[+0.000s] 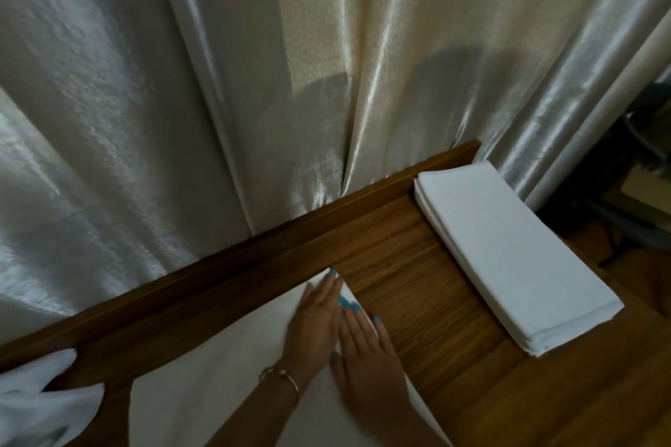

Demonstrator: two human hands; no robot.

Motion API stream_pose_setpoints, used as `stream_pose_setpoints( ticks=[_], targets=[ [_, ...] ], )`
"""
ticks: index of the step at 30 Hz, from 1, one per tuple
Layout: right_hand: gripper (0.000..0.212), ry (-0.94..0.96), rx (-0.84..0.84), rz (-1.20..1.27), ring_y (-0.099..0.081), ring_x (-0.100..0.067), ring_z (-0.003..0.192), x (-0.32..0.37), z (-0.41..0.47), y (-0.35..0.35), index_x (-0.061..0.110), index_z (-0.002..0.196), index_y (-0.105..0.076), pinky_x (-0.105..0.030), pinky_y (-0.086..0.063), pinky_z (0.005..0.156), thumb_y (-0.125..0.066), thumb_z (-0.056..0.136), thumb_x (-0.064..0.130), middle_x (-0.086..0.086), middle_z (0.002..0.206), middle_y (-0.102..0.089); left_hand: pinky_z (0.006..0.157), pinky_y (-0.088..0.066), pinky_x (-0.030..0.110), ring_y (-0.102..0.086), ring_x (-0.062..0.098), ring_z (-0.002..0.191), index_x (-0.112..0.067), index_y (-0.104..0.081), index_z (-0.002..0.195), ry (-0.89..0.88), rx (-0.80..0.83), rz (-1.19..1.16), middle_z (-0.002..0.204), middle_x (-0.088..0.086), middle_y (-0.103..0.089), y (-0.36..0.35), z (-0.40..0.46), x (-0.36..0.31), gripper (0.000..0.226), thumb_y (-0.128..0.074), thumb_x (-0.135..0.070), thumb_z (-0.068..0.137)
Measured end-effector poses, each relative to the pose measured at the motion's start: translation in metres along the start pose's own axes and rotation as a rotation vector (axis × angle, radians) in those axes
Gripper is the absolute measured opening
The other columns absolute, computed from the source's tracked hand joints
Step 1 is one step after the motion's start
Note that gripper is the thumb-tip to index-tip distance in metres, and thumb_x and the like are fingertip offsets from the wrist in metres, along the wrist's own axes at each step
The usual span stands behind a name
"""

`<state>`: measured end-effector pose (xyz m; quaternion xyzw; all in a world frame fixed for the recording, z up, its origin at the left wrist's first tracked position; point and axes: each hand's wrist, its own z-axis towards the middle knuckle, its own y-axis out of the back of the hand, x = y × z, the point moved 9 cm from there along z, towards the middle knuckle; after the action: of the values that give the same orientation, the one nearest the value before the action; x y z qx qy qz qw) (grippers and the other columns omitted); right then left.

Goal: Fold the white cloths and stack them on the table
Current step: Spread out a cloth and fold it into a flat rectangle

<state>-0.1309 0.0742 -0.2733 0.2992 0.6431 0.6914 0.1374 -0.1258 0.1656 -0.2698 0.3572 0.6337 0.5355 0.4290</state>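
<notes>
On plain white cloth [218, 392], flat hands

Behind the work surface I see a pale cream satin curtain [225, 91] hanging in long glossy folds, filling most of my view, with soft shadows falling on its middle. A dark brown raised wooden ledge [254, 250] runs along the back edge, touching the curtain's lower folds. At far right I make out dim, dark clutter [639, 170] too shadowed to identify.
</notes>
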Motion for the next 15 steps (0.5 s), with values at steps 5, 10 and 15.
stream_pose_setpoints(
  ticks=[5, 10, 15],
  targets=[
    [0.070, -0.078, 0.050, -0.002, -0.043, -0.018, 0.132, -0.024, -0.022, -0.003, 0.017, 0.135, -0.054, -0.040, -0.007, 0.111, -0.013, 0.094, 0.057, -0.002, 0.140, -0.054, 0.117, 0.001, 0.040, 0.001, 0.016, 0.147, -0.036, -0.011, 0.148, 0.090, -0.039, -0.048, 0.159, -0.007, -0.011, 0.000, -0.004, 0.011, 0.058, -0.012, -0.054, 0.093],
    [0.062, -0.091, 0.009, -0.028, -0.041, -0.020, 0.127, -0.046, -0.058, 0.001, 0.019, 0.135, -0.046, -0.040, -0.020, 0.109, -0.024, 0.091, 0.057, -0.002, 0.135, -0.059, 0.116, 0.002, 0.041, 0.004, 0.019, 0.148, -0.042, -0.007, 0.148, 0.081, 0.024, -0.043, 0.160, -0.005, -0.001, -0.001, 0.000, 0.014, 0.069, -0.004, -0.069, 0.085],
    [0.067, -0.119, 0.010, -0.054, -0.042, -0.020, 0.128, -0.054, -0.071, 0.004, 0.019, 0.135, -0.052, -0.043, -0.016, 0.110, -0.020, 0.090, 0.058, -0.002, 0.136, -0.058, 0.120, -0.013, 0.041, -0.013, 0.016, 0.147, -0.029, -0.017, 0.149, 0.044, -0.005, -0.048, 0.158, -0.001, -0.015, 0.008, -0.015, 0.019, 0.055, -0.012, -0.048, 0.098]
  ],
)
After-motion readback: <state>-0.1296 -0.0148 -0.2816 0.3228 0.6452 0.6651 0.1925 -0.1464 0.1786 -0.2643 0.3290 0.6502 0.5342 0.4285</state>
